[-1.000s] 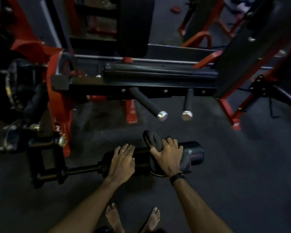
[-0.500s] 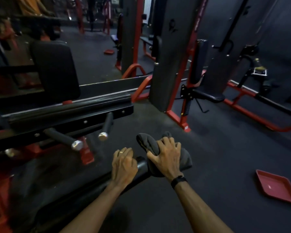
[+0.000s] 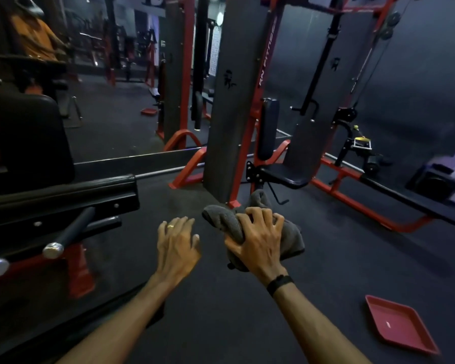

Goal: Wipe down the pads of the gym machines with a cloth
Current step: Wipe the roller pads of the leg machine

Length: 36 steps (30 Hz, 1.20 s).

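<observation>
While a second ago both hands lay on the roller pad, now they are lifted off it and it is out of view, so I judge that pad finished. From left: the left hand (image 3: pixel 177 244) hangs empty, fingers relaxed; the right hand (image 3: pixel 258 239) grips the grey cloth (image 3: pixel 222 219) bunched; the red tray (image 3: pixel 399 324) on the floor holds nothing visible.

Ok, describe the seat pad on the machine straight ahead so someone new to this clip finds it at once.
Start at the tall grey column in the middle of the view, edged by a red frame. Right of its base, a flat black seat pad sticks out, just above the cloth in the right hand. Unlike the upright back pad above it, it lies level.
</observation>
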Each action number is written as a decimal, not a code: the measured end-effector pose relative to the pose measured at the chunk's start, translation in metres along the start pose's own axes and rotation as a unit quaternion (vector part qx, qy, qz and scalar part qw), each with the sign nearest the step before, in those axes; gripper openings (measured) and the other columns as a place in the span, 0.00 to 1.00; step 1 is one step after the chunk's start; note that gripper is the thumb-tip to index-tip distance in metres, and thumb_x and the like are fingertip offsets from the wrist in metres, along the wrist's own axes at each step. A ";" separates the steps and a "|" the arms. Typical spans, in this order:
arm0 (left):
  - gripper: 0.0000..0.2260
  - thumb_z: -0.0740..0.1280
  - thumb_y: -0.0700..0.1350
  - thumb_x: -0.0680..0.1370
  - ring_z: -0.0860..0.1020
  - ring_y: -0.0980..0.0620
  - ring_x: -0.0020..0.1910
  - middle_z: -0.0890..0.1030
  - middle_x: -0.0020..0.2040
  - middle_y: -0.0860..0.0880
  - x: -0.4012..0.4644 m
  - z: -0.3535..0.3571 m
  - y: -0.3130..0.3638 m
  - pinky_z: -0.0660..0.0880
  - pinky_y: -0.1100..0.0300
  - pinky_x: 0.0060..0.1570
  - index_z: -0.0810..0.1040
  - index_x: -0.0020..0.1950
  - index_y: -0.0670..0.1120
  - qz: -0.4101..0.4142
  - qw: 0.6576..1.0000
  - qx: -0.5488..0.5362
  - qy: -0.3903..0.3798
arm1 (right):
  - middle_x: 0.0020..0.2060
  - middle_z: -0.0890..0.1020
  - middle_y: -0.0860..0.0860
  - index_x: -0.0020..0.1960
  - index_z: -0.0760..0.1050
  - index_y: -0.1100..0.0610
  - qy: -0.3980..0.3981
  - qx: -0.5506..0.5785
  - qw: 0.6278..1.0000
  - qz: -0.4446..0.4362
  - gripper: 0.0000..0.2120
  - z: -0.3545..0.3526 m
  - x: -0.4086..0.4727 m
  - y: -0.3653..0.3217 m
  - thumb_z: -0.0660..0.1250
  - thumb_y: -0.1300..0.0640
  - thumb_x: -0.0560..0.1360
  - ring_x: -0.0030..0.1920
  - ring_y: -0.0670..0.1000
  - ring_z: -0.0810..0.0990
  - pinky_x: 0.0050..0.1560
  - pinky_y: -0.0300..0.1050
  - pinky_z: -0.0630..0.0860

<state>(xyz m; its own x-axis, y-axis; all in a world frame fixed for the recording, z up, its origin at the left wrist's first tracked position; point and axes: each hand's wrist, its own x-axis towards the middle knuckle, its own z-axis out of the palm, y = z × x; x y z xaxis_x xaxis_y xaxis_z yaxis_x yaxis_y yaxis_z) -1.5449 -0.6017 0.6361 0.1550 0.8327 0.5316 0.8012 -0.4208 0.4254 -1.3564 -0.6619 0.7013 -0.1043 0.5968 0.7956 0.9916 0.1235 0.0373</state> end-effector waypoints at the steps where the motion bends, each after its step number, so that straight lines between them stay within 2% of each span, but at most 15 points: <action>1: 0.24 0.58 0.53 0.77 0.78 0.40 0.62 0.82 0.60 0.40 0.008 -0.001 0.002 0.67 0.37 0.66 0.81 0.62 0.39 -0.001 1.000 0.012 0.003 | 0.47 0.79 0.51 0.47 0.80 0.52 -0.001 0.007 1.000 0.002 0.15 0.004 0.005 0.003 0.69 0.42 0.69 0.49 0.55 0.74 0.52 0.56 0.68; 4: 0.24 0.62 0.51 0.75 0.77 0.39 0.64 0.80 0.63 0.39 0.030 -0.004 -0.004 0.66 0.37 0.68 0.79 0.65 0.39 -0.018 0.998 0.052 0.023 | 0.48 0.79 0.51 0.47 0.80 0.52 -0.003 0.042 0.999 0.004 0.15 0.028 0.019 0.005 0.69 0.42 0.69 0.50 0.55 0.75 0.51 0.56 0.68; 9: 0.29 0.57 0.56 0.77 0.73 0.36 0.69 0.76 0.68 0.36 0.062 -0.004 -0.032 0.63 0.35 0.71 0.76 0.69 0.38 -0.064 0.993 0.086 0.051 | 0.49 0.79 0.51 0.48 0.80 0.52 -0.002 0.089 0.996 -0.025 0.16 0.074 0.043 -0.004 0.69 0.41 0.68 0.51 0.54 0.74 0.53 0.54 0.66; 13: 0.29 0.63 0.52 0.74 0.69 0.37 0.72 0.73 0.71 0.36 0.095 0.004 -0.069 0.57 0.36 0.74 0.74 0.71 0.38 -0.126 0.982 0.106 0.096 | 0.49 0.78 0.50 0.49 0.80 0.51 -0.037 0.125 0.991 -0.044 0.18 0.121 0.081 -0.009 0.66 0.40 0.68 0.52 0.54 0.74 0.53 0.53 0.64; 17: 0.28 0.64 0.50 0.72 0.71 0.36 0.71 0.75 0.70 0.36 0.123 0.012 -0.107 0.58 0.35 0.73 0.75 0.69 0.38 -0.213 0.963 0.110 0.123 | 0.47 0.77 0.50 0.48 0.80 0.52 -0.050 0.177 0.978 -0.102 0.18 0.167 0.147 -0.015 0.65 0.39 0.70 0.50 0.53 0.71 0.51 0.51 0.62; 20: 0.27 0.63 0.52 0.73 0.72 0.35 0.69 0.76 0.68 0.37 0.140 0.011 -0.140 0.60 0.34 0.72 0.76 0.68 0.38 -0.233 0.953 0.126 0.149 | 0.47 0.77 0.51 0.48 0.79 0.53 -0.021 0.235 0.967 -0.098 0.17 0.193 0.204 -0.034 0.65 0.40 0.71 0.50 0.53 0.70 0.50 0.48 0.58; 24: 0.29 0.54 0.58 0.79 0.72 0.37 0.70 0.76 0.68 0.38 0.155 0.007 -0.178 0.54 0.39 0.74 0.76 0.68 0.38 -0.253 0.938 0.146 0.184 | 0.47 0.78 0.53 0.48 0.78 0.56 0.047 0.331 0.939 -0.086 0.18 0.212 0.264 -0.073 0.67 0.42 0.71 0.50 0.54 0.70 0.50 0.48 0.60; 28: 0.27 0.53 0.57 0.81 0.71 0.41 0.72 0.76 0.70 0.41 0.161 -0.001 -0.203 0.56 0.39 0.74 0.76 0.68 0.39 -0.284 0.917 0.141 0.242 | 0.47 0.78 0.52 0.47 0.78 0.57 0.099 0.417 0.899 -0.087 0.18 0.223 0.308 -0.116 0.67 0.41 0.71 0.50 0.52 0.69 0.50 0.47 0.60; 30: 0.25 0.54 0.55 0.82 0.72 0.41 0.71 0.77 0.69 0.41 0.161 -0.011 -0.218 0.58 0.38 0.73 0.76 0.68 0.40 -0.305 0.899 0.122 0.289 | 0.49 0.78 0.51 0.48 0.78 0.55 0.065 0.445 0.886 -0.111 0.19 0.245 0.315 -0.141 0.67 0.40 0.71 0.52 0.52 0.70 0.50 0.48 0.61; 31: 0.24 0.55 0.54 0.81 0.72 0.42 0.70 0.77 0.69 0.42 0.160 -0.016 -0.225 0.59 0.39 0.73 0.76 0.68 0.40 -0.322 0.886 0.117 0.312 | 0.50 0.78 0.50 0.50 0.79 0.54 0.019 0.452 0.881 -0.142 0.19 0.263 0.311 -0.154 0.66 0.39 0.71 0.53 0.53 0.70 0.51 0.49 0.62; 32: 0.24 0.55 0.54 0.81 0.73 0.43 0.70 0.77 0.69 0.43 0.157 -0.018 -0.232 0.59 0.40 0.73 0.76 0.68 0.40 -0.339 0.874 0.115 0.330 | 0.52 0.78 0.50 0.53 0.79 0.52 -0.058 0.452 0.870 -0.189 0.20 0.286 0.300 -0.167 0.65 0.37 0.72 0.55 0.53 0.71 0.52 0.51 0.64; 34: 0.24 0.55 0.53 0.80 0.73 0.45 0.70 0.77 0.69 0.43 0.152 -0.021 -0.240 0.58 0.41 0.74 0.75 0.69 0.40 -0.360 0.856 0.124 0.350 | 0.62 0.76 0.51 0.64 0.75 0.48 -0.254 0.372 0.833 -0.323 0.27 0.333 0.264 -0.184 0.61 0.33 0.74 0.63 0.56 0.71 0.58 0.57 0.68; 35: 0.24 0.55 0.53 0.80 0.72 0.46 0.70 0.77 0.69 0.44 0.149 -0.021 -0.242 0.58 0.42 0.75 0.75 0.69 0.41 -0.368 0.847 0.134 0.360 | 0.68 0.72 0.51 0.72 0.70 0.46 -0.317 0.311 0.809 -0.385 0.32 0.355 0.246 -0.190 0.58 0.30 0.74 0.67 0.58 0.69 0.60 0.61 0.68; 36: 0.24 0.56 0.53 0.80 0.72 0.47 0.70 0.77 0.69 0.45 0.146 -0.020 -0.246 0.57 0.43 0.75 0.75 0.70 0.41 -0.374 0.840 0.142 0.366 | 0.72 0.69 0.52 0.77 0.63 0.44 -0.341 0.274 0.793 -0.423 0.35 0.374 0.236 -0.196 0.56 0.28 0.74 0.68 0.60 0.68 0.60 0.62 0.69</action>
<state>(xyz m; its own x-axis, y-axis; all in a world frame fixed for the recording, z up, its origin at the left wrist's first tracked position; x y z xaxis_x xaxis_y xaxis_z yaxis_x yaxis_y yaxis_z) -1.7310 -0.3836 0.6234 -0.7669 0.3387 0.5451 0.6380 0.3107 0.7046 -1.6035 -0.2492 0.6555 -0.9173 0.3836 0.1064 0.3822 0.9234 -0.0338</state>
